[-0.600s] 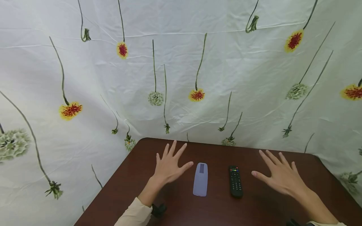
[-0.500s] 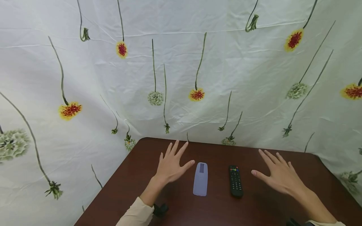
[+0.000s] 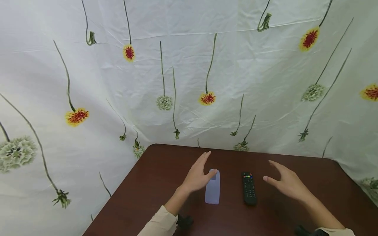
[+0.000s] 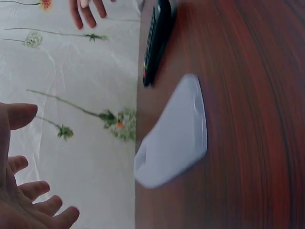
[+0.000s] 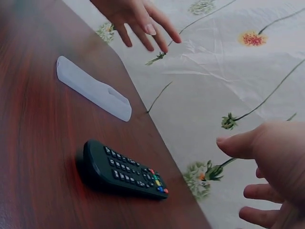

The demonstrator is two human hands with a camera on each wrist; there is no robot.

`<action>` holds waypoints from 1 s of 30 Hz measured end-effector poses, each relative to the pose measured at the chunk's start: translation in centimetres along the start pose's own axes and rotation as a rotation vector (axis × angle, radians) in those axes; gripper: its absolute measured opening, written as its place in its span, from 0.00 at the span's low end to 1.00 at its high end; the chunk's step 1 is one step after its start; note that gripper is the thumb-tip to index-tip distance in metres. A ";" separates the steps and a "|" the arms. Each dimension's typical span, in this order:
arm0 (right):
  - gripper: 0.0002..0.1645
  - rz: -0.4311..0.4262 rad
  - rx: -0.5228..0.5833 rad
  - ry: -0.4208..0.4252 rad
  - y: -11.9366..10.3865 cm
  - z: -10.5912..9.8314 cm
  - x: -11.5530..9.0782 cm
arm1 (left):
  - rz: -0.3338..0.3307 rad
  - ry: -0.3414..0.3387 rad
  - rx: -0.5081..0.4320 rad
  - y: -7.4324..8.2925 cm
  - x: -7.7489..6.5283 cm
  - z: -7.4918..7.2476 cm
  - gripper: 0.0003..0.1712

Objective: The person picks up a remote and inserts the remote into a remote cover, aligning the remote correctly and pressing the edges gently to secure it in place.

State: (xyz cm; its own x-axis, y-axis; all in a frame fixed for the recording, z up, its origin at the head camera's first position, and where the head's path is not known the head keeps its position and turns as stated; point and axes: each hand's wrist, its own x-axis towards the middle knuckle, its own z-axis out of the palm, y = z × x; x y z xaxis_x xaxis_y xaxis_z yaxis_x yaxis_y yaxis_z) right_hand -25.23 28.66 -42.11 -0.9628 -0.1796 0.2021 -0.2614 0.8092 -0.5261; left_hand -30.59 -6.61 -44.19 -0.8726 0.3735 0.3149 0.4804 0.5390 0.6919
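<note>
A black remote control (image 3: 249,189) with rows of buttons lies on the brown table. To its left is a flat, translucent pale sleeve (image 3: 212,191), shaped like a remote cover, with a notch near its far end in the left wrist view. My left hand (image 3: 197,175) hovers above the table, its thumb overlapping the sleeve's far end in the head view. Over the table right of the remote, my right hand (image 3: 289,182) is raised, thumb apart from the fingers. Neither hand holds anything. In the right wrist view the remote (image 5: 126,171) stands nearer than the sleeve (image 5: 93,88).
Behind the table (image 3: 165,157) hangs a white cloth (image 3: 189,82) printed with flowers and stems. The table's far edge runs close in front of it. A dark strap device (image 3: 185,221) sits at the left wrist, and another (image 3: 310,231) at the right.
My left hand has moved right, from beside the sleeve to over its far end, and turned more side-on. The right hand's fingers have drawn together. The remote and sleeve have stayed put.
</note>
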 end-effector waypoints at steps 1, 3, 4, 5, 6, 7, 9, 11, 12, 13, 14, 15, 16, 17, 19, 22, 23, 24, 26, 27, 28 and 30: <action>0.49 0.018 0.026 -0.011 0.1 0.0 0.0 | -0.008 -0.010 -0.038 0.2 0.1 0.4 0.44; 0.46 0.058 0.088 -0.038 0.3 0.0 0.0 | -0.032 -0.025 -0.105 0.5 0.3 1.2 0.44; 0.45 0.079 0.127 -0.055 0.4 0.0 0.0 | -0.049 -0.030 -0.137 0.7 0.5 1.6 0.44; 0.44 0.100 0.168 -0.071 0.5 0.1 0.0 | -0.067 -0.035 -0.174 0.8 0.6 2.0 0.44; 0.43 0.118 0.209 -0.082 0.6 0.2 0.0 | -0.088 -0.039 -0.211 1.0 0.7 2.4 0.45; 0.42 0.133 0.248 -0.091 0.7 0.3 0.1 | -0.109 -0.044 -0.244 1.1 0.9 2.7 0.44; 0.41 0.156 0.345 -0.110 0.9 0.6 0.3 | -0.156 -0.058 -0.311 1.4 1.1 3.4 0.44; 0.39 0.180 0.440 -0.123 1.1 1.1 0.4 | -0.201 -0.062 -0.372 1.5 1.3 4.1 0.44; 0.39 0.192 0.485 -0.127 1.2 1.3 0.5 | -0.217 -0.060 -0.400 1.6 1.4 4.5 0.43; 0.38 0.206 0.529 -0.130 1.3 1.6 0.5 | -0.230 -0.057 -0.428 1.6 1.5 4.8 0.43; 0.37 0.225 0.569 -0.133 1.3 1.8 0.6 | -0.240 -0.056 -0.454 1.6 1.6 5.2 0.43; 0.37 0.244 0.600 -0.137 1.4 2.0 0.6 | -0.246 -0.054 -0.473 1.7 1.7 5.5 0.43; 0.36 0.264 0.630 -0.138 1.5 2.2 0.7 | -0.254 -0.051 -0.486 1.6 1.8 5.9 0.43; 0.36 0.278 0.659 -0.143 1.6 2.5 0.7 | -0.266 -0.049 -0.499 1.7 1.8 6.3 0.42; 0.35 0.309 0.701 -0.158 1.9 2.8 0.8 | -0.309 -0.050 -0.519 2.1 1.8 7.3 0.41; 0.34 0.346 0.737 -0.187 2.1 3.5 0.9 | -0.387 -0.055 -0.561 2.9 1.6 9.1 0.37; 0.34 0.351 0.737 -0.202 2.1 3.7 1.0 | -0.414 -0.052 -0.588 3.3 1.6 9.8 0.36; 0.34 0.361 0.735 -0.210 2.1 3.9 1.0 | -0.435 -0.050 -0.612 3.6 1.6 10.4 0.34; 0.34 0.368 0.731 -0.227 1.9 4.4 1.1 | -0.473 -0.032 -0.664 4.0 1.8 11.4 0.32; 0.34 0.370 0.732 -0.231 1.7 4.6 1.2 | -0.487 -0.019 -0.692 4.2 1.9 11.8 0.31; 0.33 0.372 0.737 -0.232 1.6 4.9 1.3 | -0.500 -0.006 -0.717 4.3 2.1 12.1 0.30; 0.33 0.379 0.742 -0.230 1.3 5.4 1.5 | -0.531 0.015 -0.755 4.4 2.3 12.6 0.27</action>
State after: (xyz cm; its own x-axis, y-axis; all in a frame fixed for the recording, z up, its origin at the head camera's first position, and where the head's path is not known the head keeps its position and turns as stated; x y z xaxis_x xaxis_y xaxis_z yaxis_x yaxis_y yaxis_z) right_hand -27.34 26.44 -46.92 -0.9632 -0.1452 -0.2264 0.1799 0.2777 -0.9437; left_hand -29.34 6.12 -48.61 -0.9654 0.2055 -0.1608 -0.1643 -0.0001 0.9864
